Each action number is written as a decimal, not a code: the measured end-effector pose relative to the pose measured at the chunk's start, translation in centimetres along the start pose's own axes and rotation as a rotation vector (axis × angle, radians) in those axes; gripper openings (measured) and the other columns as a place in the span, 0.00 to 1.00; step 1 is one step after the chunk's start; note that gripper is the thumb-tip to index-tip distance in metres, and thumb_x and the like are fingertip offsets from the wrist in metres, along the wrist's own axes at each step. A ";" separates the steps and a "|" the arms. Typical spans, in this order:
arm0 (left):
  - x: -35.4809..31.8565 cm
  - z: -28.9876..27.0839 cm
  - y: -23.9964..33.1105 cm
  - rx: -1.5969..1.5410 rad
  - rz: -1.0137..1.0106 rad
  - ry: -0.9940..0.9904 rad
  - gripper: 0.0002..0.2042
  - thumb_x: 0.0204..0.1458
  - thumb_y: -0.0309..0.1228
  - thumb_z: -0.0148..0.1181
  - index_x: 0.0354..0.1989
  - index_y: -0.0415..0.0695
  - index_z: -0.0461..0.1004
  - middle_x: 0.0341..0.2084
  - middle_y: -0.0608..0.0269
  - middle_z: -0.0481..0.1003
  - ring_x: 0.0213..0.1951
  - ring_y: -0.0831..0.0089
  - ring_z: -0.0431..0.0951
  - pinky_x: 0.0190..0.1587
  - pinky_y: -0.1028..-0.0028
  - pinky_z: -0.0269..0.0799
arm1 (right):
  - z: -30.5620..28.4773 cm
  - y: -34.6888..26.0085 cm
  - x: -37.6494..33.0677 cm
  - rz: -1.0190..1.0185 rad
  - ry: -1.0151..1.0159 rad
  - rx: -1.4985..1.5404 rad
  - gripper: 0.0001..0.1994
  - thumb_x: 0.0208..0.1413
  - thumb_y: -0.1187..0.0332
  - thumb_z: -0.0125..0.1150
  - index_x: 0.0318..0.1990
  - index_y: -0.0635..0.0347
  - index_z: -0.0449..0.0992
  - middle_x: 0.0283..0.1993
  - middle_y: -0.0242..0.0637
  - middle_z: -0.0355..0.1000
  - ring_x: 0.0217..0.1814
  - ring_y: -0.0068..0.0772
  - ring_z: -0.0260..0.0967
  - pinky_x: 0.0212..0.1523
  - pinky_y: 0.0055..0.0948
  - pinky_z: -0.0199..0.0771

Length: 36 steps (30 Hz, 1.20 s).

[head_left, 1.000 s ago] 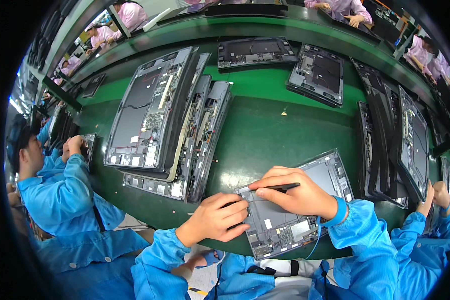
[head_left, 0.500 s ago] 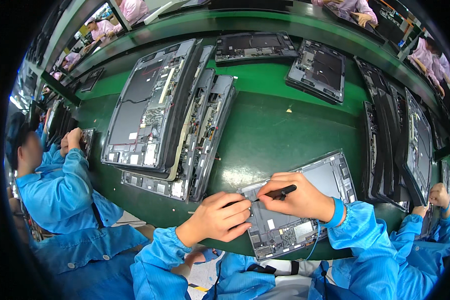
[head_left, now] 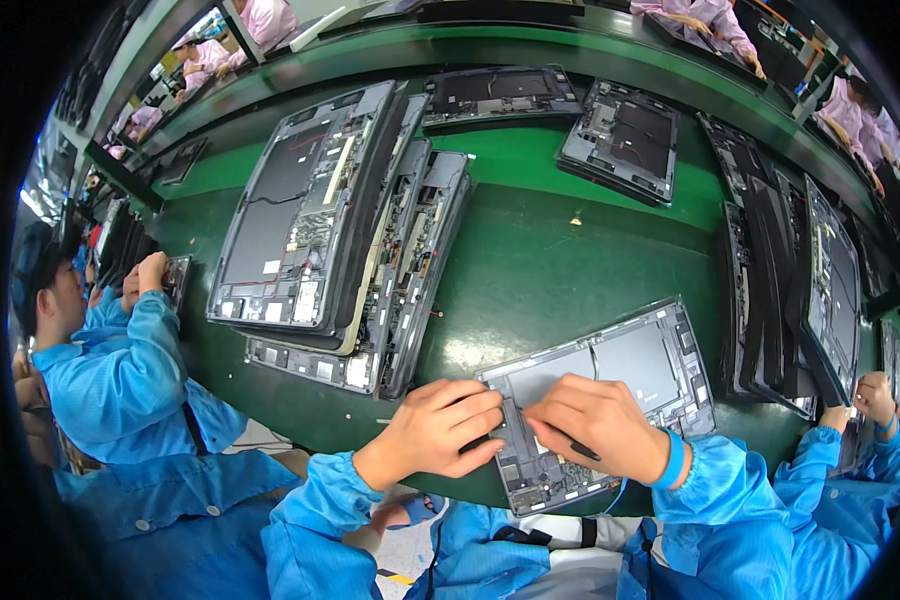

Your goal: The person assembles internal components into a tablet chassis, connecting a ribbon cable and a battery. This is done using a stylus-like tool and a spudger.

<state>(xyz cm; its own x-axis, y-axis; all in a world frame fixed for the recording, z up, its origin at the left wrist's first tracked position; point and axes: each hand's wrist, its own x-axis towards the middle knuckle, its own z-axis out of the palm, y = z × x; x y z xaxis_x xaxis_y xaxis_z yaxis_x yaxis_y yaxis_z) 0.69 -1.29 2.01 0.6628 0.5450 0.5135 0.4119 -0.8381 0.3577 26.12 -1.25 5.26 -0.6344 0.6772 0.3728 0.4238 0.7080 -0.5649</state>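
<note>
At lower centre-right lies an opened grey tablet [head_left: 620,355], its circuit board [head_left: 558,482] bare, my view unclear on whether the left hand [head_left: 438,430] grips its edge, the right hand [head_left: 607,425] clasping a dark tool [head_left: 583,451].

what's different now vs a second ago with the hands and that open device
The right hand has moved toward the person along the open device; the black tool in it now slants toward the person. The left hand stays at the device's left edge.

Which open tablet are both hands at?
The nearest tablet on the green table: right hand over it, left hand at its left side. The left stack, right stack and back tablets lie apart from both hands.
</note>
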 end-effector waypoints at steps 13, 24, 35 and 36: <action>-1.0 -0.4 2.6 0.123 -0.091 -0.121 0.25 0.47 0.45 0.69 0.57 0.59 0.80 0.51 0.62 0.75 0.54 0.58 0.75 0.50 0.59 0.75 | -0.4 -1.6 -2.9 0.159 0.130 0.233 0.07 0.52 0.74 0.71 0.39 0.60 0.83 0.33 0.34 0.74 0.39 0.35 0.73 0.36 0.31 0.76; -0.3 -1.6 2.4 0.116 -0.045 -0.278 0.22 0.51 0.49 0.67 0.57 0.66 0.80 0.53 0.63 0.74 0.57 0.55 0.73 0.53 0.58 0.78 | 0.1 -1.4 -3.4 0.227 0.096 0.305 0.03 0.51 0.73 0.72 0.34 0.59 0.85 0.29 0.34 0.79 0.29 0.34 0.76 0.28 0.31 0.75; 0.5 -2.2 2.0 0.195 0.050 -0.332 0.20 0.53 0.51 0.65 0.55 0.68 0.80 0.50 0.68 0.73 0.55 0.57 0.73 0.47 0.64 0.82 | 0.2 -1.6 -3.6 0.307 0.136 0.413 0.03 0.51 0.74 0.71 0.34 0.60 0.85 0.30 0.36 0.80 0.27 0.35 0.78 0.26 0.29 0.76; 0.5 -2.2 1.9 0.205 0.068 -0.329 0.20 0.53 0.51 0.65 0.54 0.67 0.80 0.50 0.68 0.73 0.55 0.57 0.73 0.47 0.64 0.82 | 0.3 -1.5 -3.5 0.279 0.137 0.395 0.04 0.51 0.74 0.71 0.35 0.60 0.85 0.30 0.36 0.80 0.27 0.35 0.78 0.26 0.29 0.76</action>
<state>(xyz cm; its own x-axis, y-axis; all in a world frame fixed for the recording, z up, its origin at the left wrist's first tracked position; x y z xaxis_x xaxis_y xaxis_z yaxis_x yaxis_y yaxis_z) 0.48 -2.56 4.69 0.8440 0.4788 0.2416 0.4547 -0.8777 0.1510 27.47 -4.73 4.58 -0.4299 0.8688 0.2457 0.2712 0.3839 -0.8827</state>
